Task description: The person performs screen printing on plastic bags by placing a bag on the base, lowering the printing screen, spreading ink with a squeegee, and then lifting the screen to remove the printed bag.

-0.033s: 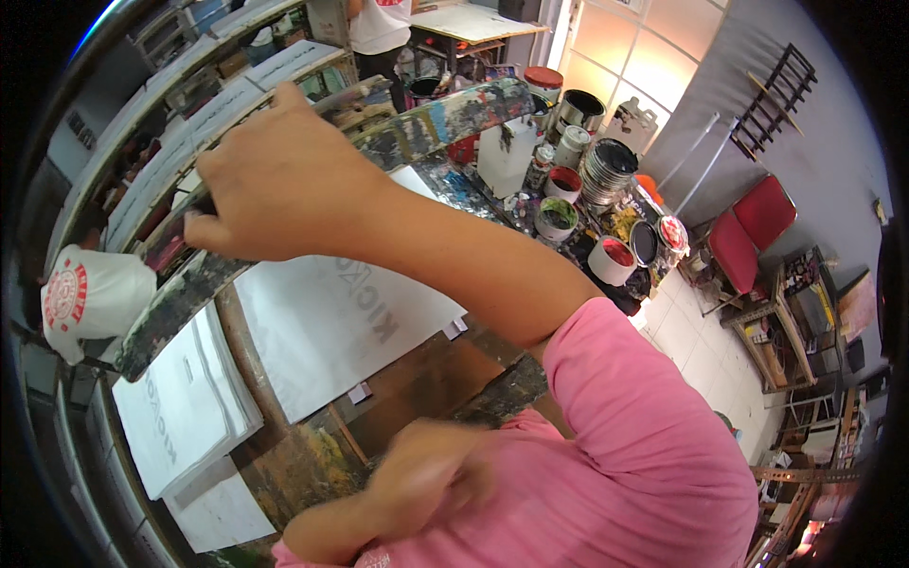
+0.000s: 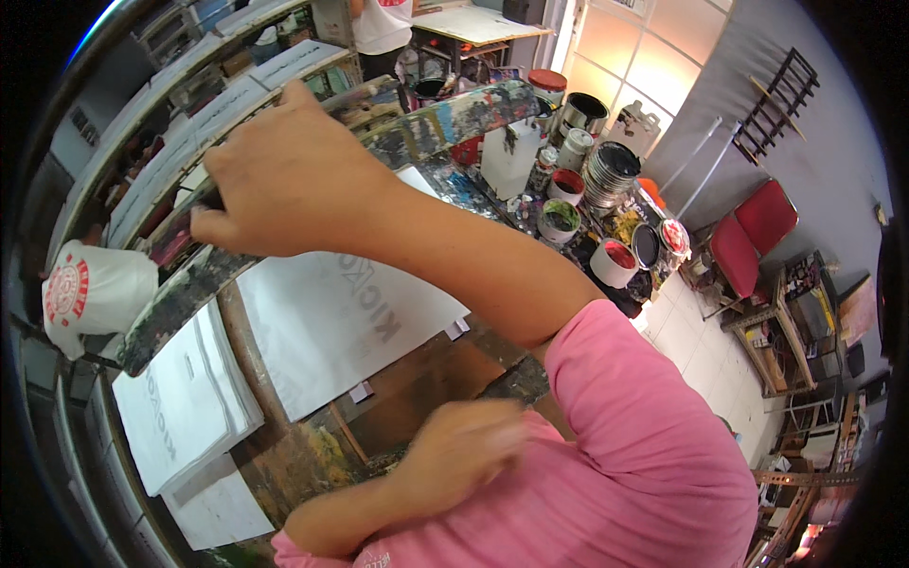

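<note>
My right arm, in a pink sleeve, reaches across to the far left. My right hand [image 2: 279, 175] bends over a paint-stained wooden bar [image 2: 369, 109], which shows on both sides of it; the fingertips are hidden behind. Close by runs the thick, paint-crusted rail [image 2: 454, 121] of a frame, above the worktable. Beneath that rail lies a white printed sheet [image 2: 331, 322] with grey lettering. My left hand [image 2: 464, 450] is in front of my pink shirt, its fingers bent and smeared by motion, apart from the sheet.
A stack of printed white sheets [image 2: 185, 398] lies left on the table. Paint cans and tubs [image 2: 606, 175] crowd the far right, beside a white jug [image 2: 508, 161]. White cloth with a red print [image 2: 99, 284] is at far left. Another person [image 2: 381, 28] stands at the back.
My left hand has shifted slightly right in front of my shirt, and its fingers show more clearly. My right hand has barely moved over the bar.
</note>
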